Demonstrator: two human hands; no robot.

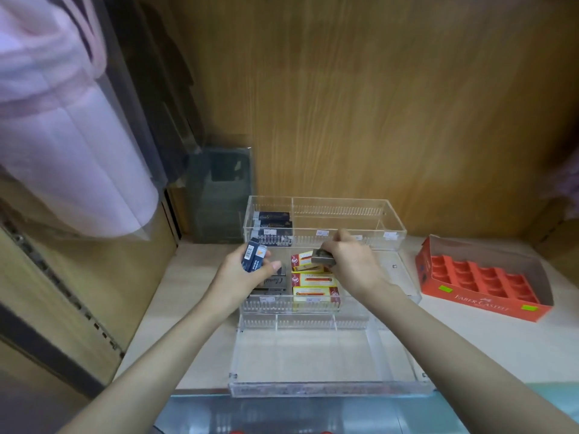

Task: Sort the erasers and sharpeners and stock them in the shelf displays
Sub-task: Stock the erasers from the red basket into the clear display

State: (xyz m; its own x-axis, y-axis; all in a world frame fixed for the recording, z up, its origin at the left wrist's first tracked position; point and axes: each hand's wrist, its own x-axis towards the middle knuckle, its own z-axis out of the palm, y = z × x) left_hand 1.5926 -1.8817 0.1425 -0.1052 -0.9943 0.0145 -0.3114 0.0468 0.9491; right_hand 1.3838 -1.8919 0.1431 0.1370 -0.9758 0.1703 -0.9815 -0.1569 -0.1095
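A: Which step is this, would you say?

B: Stocking, mid-sort, I'd judge. The right hand (351,261) is over the middle tier of the acrylic display (329,390), thumb and fingers pinching one grey box (322,257) just above the yellow boxes (315,280). The left hand's (247,272) grip is curled round a small stack of dark blue boxes (254,260), held up just left of that tier

A: So what does the next move call for?

B: The grey box looks like the grey script-marked boxes (277,281) in the compartment under the left hand, not the yellow ones. It likely wants carrying one compartment leftward and setting down flat. The left hand would have to lift clear first, since it partly covers that slot. The blue ones probably belong with the dark boxes (272,217) in the top tier's left compartment

A: Counts?

B: Grey box in the right grip: one. Blue boxes in the left: two at least, perhaps three, I can't tell. Yellow boxes: four showing, the rearmost partly hidden by the right hand. Dark boxes up top: three I can make out. Script-marked grey ones: at least two, the rest covered. One red carton (488,303) stands on the shelf (200,308), off to the right, well apart. The display has three tiers
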